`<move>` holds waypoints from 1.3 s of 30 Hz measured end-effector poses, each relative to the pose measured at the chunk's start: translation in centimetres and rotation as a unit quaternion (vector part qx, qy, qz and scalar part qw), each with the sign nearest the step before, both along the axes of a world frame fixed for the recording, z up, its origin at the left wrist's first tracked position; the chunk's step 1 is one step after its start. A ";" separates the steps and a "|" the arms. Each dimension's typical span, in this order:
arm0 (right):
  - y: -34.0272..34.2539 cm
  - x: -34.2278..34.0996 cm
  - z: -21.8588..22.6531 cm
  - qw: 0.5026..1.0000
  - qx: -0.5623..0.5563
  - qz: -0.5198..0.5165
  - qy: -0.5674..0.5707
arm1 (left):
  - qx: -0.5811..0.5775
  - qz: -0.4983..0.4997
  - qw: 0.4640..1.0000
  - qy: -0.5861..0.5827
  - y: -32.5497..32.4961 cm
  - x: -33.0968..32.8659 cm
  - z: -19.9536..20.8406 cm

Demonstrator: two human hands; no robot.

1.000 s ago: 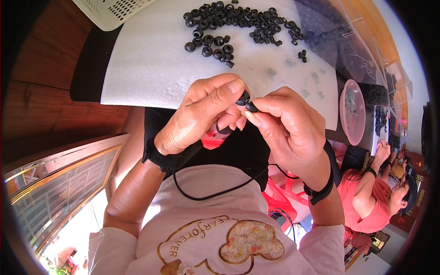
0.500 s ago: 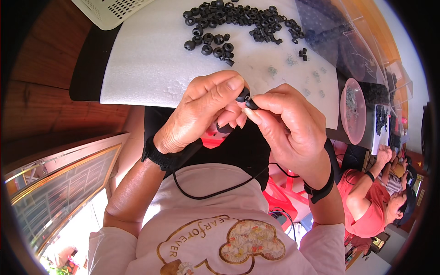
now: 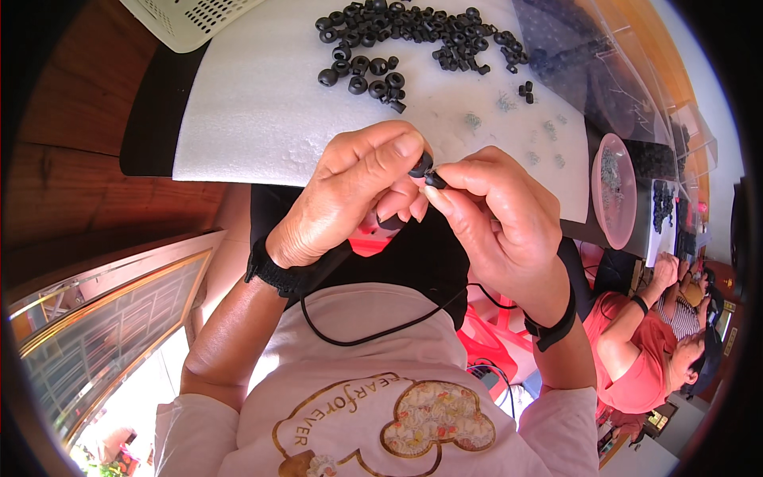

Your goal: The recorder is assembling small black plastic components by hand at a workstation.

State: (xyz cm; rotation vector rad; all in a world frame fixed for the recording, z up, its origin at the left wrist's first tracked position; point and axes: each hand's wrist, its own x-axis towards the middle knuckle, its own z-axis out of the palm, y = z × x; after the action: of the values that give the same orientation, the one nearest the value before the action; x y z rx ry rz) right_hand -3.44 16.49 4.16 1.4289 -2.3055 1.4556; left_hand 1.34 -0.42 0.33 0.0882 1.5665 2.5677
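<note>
My left hand (image 3: 350,187) is closed, thumb and fingers pinching a black, round, hollow plastic part (image 3: 421,165). A second black piece (image 3: 389,223) shows below, partly hidden under my curled left fingers. My right hand (image 3: 509,211) pinches a small black plastic plug (image 3: 435,180) between thumb and forefinger. Its end is right against the round part, and a thin bit that I cannot make out shows between them. Both hands are held over the table's near edge. On the white foam sheet (image 3: 246,119) beyond lies a pile of black round parts and smaller plugs (image 3: 429,32).
Small clusters of fine, pale green springs (image 3: 506,102) lie on the foam's right. A pink bowl (image 3: 624,215) with more of them stands at the right edge. A cream basket (image 3: 171,24) is at the far left. On the right a person in red (image 3: 628,342) works at the same table.
</note>
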 end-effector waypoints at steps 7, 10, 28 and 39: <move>0.0 0.3 -0.2 1.000 -0.007 -0.001 -0.014 | 0.003 0.013 1.000 0.010 0.3 0.1 0.0; -0.2 0.4 0.1 1.000 -0.004 -0.009 -0.024 | -0.007 0.019 1.000 0.000 0.2 0.2 -0.2; -0.3 0.2 0.6 0.998 0.007 -0.012 -0.063 | -0.006 0.036 0.999 0.005 0.4 0.2 0.2; -0.3 0.2 0.8 0.997 -0.012 -0.007 -0.078 | -0.003 0.026 1.000 0.015 0.3 0.0 0.1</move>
State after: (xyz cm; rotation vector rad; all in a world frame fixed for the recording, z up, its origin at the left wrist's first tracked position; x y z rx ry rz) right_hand -3.21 16.16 5.00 1.3358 -2.3714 1.6407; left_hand 1.37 -0.13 0.41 0.0883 1.6079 2.6121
